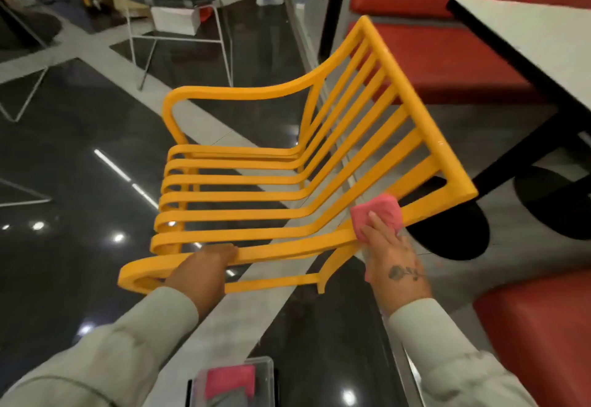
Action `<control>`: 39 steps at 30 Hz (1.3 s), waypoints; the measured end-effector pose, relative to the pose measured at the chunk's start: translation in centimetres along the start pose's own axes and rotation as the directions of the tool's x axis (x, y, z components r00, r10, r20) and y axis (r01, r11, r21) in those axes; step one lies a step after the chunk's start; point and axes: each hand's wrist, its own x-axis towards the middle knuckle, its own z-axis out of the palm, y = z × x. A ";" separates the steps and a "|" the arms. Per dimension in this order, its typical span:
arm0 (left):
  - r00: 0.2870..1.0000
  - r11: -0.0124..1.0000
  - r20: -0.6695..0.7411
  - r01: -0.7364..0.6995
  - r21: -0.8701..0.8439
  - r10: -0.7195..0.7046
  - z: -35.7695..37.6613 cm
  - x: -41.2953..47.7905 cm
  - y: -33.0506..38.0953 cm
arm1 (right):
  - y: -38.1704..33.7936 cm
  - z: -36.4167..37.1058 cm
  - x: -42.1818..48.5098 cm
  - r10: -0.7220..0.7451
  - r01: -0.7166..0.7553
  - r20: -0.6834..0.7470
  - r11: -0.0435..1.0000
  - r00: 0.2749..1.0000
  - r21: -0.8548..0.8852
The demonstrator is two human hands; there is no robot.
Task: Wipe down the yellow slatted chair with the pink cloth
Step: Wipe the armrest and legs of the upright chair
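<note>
The yellow slatted chair [287, 179] fills the middle of the view, its seat slats running left to right and its back rising toward the upper right. My left hand [204, 270] grips the near armrest of the chair. My right hand [391, 256] presses the folded pink cloth [377, 216] against the chair where the near armrest meets the back, close to the lower right corner of the back frame.
A white table with a black edge [527, 32] and red benches [447, 54] stand to the right. A dark chair on white wire legs [179, 32] is behind. A clear box holding another pink cloth [233, 381] sits at the bottom. The floor is glossy and dark.
</note>
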 end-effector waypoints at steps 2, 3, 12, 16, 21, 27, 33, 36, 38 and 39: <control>0.997 0.997 -0.014 0.075 -0.009 -0.075 -0.8 -0.9 -2.2 | -2.4 1.9 -0.4 0.016 -0.025 0.088 0.994 0.996 0.108; 0.995 0.995 -0.013 0.100 -0.019 -0.100 -1.2 -1.4 -3.3 | -3.6 2.9 -0.7 0.006 -0.025 0.115 0.985 0.993 0.168; 0.957 0.907 -0.055 0.249 -0.339 -0.284 -2.4 -3.3 -12.4 | -15.2 8.2 -1.7 0.101 -0.238 0.298 0.850 0.949 0.470; 0.938 0.826 -0.029 0.288 -0.485 -0.344 -1.3 -3.3 -17.3 | -21.6 10.2 -2.1 -0.029 -0.150 0.354 0.871 0.935 0.467; 0.946 0.703 0.147 0.313 -0.639 -0.288 -0.3 -3.1 -24.3 | -29.0 13.5 -2.7 -0.266 0.146 0.364 0.935 0.893 0.324; 0.948 0.736 0.257 0.308 -0.603 -0.185 -0.3 -3.1 -30.1 | -39.5 16.9 -1.6 -0.227 0.520 0.674 0.811 0.703 -0.269; 0.937 0.779 0.348 0.238 -0.580 -0.027 -0.5 -1.8 -35.0 | -44.7 22.3 -1.6 -0.008 0.885 0.921 0.279 0.390 -0.372; 0.943 0.760 0.328 0.259 -0.597 -0.064 0.3 -0.8 -37.8 | -45.5 26.2 -2.6 -0.001 0.954 0.968 0.171 0.250 -0.246; 0.931 0.750 0.358 0.287 -0.596 -0.071 1.4 -0.9 -39.7 | -44.3 30.3 -4.0 0.137 0.939 0.962 0.222 0.237 -0.263; 0.925 0.741 0.374 0.297 -0.603 -0.067 2.1 -1.1 -40.7 | -43.7 32.2 -4.4 0.217 0.929 0.946 0.234 0.239 -0.288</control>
